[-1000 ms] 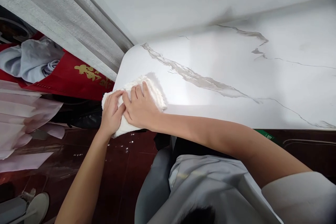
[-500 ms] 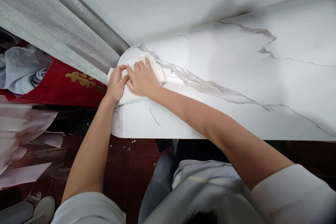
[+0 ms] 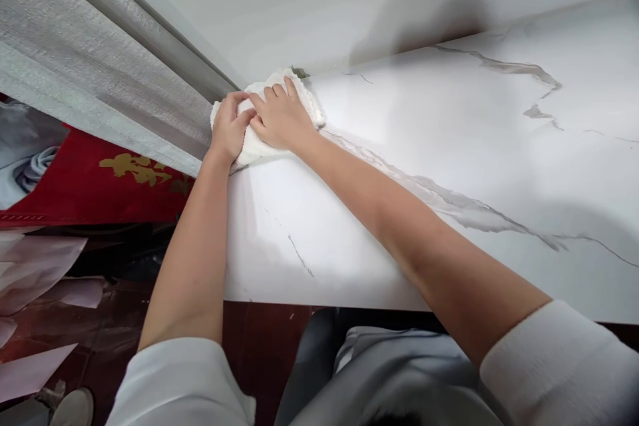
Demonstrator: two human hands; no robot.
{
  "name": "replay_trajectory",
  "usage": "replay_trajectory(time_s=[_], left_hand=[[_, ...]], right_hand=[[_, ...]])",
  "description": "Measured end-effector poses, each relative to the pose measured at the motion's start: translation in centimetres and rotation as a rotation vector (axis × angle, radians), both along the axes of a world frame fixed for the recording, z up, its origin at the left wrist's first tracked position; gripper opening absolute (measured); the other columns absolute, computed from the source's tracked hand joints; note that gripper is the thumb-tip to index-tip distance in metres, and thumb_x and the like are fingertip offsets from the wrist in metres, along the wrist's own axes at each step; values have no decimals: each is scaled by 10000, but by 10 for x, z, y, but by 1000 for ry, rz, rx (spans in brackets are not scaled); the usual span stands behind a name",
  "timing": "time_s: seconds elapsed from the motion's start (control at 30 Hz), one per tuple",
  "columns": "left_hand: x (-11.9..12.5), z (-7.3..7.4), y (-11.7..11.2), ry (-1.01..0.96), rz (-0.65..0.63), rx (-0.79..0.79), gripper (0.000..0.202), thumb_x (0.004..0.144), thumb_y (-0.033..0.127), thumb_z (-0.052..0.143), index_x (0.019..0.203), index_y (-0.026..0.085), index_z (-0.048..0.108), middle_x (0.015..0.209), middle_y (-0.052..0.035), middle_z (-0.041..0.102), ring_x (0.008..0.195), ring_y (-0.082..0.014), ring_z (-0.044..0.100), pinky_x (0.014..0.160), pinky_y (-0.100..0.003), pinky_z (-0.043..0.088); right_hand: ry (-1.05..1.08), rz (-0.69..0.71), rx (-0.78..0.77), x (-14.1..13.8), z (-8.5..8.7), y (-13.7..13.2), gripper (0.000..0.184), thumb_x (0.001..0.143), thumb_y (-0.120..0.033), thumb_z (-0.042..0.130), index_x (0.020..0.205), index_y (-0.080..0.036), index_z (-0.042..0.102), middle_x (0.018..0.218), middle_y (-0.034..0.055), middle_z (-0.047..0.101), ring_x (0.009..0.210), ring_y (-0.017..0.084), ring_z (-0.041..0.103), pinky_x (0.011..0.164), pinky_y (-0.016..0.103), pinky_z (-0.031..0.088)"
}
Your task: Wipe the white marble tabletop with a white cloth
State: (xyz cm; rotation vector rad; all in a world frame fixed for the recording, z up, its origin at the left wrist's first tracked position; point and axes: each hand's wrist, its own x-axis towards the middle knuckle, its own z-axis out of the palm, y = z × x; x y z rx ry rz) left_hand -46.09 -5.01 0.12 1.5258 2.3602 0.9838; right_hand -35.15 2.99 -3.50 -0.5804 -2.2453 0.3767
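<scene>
A folded white cloth [image 3: 257, 150] lies on the white marble-patterned tabletop [image 3: 349, 239], at its far left corner by the wall. My left hand [image 3: 231, 128] grips the left edge of the cloth, fingers curled and thumb pointing towards the other hand. On the middle of the cloth my right hand [image 3: 284, 118] presses down, fingers bent over it. The fingers of both hands nearly touch. What lies under the cloth is hidden.
A grey curtain [image 3: 124, 80] hangs close along the table's left end. Behind the table stands a pale wall [image 3: 299, 6]. To the left are a red bag [image 3: 80, 180] with gold print and pinkish sheets [image 3: 40, 273] above the dark red floor [image 3: 259, 353].
Both hands have pushed the cloth away from me, towards the wall at the back corner. The view has shifted, and more of the tabletop's front part shows.
</scene>
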Motion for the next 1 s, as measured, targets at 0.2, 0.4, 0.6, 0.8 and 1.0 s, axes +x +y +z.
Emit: replay_trajectory(time_s=[0.2,0.4,0.6,0.8,1.0], left_hand=[[-11,-1,25,23,12,0,298,943,131,566,1241,149,571,1300,-31,621,1220,-193,528,1109,-392,373],[-19,0,42,28,37,-37,324,939,104,563,1262,137,558,1344,-12,607,1236,-196,514,1116,-384,363],[-12,8,46,38,76,-91,330,944,91,537,1272,126,540,1341,-17,604,1262,-231,507,1116,-419,361],[-13,8,44,32,61,-96,318,959,150,535,1277,155,539,1350,-12,594,1246,-229,501,1119,-451,367],[-20,0,34,47,65,-57,324,978,211,530,1302,203,554,1332,-2,587,1284,-211,457,1154,-439,308]], right_hand=[[-53,-25,11,-5,7,16,924,883,-485,-36,1242,37,636,1125,179,691,1238,270,545,1119,552,243],[-50,-21,-45,-17,9,31,1156,757,-522,-252,1143,36,683,1140,180,684,1368,307,410,1112,549,216],[-29,-63,-85,-27,9,39,1119,662,-548,-186,1067,-85,749,1090,134,714,1361,256,457,1134,481,209],[-17,-57,-29,-28,6,40,1088,688,-483,-178,1120,-25,709,1082,150,708,1351,246,458,1119,505,207],[-70,-54,27,-24,4,28,978,827,-465,-102,1224,43,633,1191,173,668,1298,298,497,1121,561,229]])
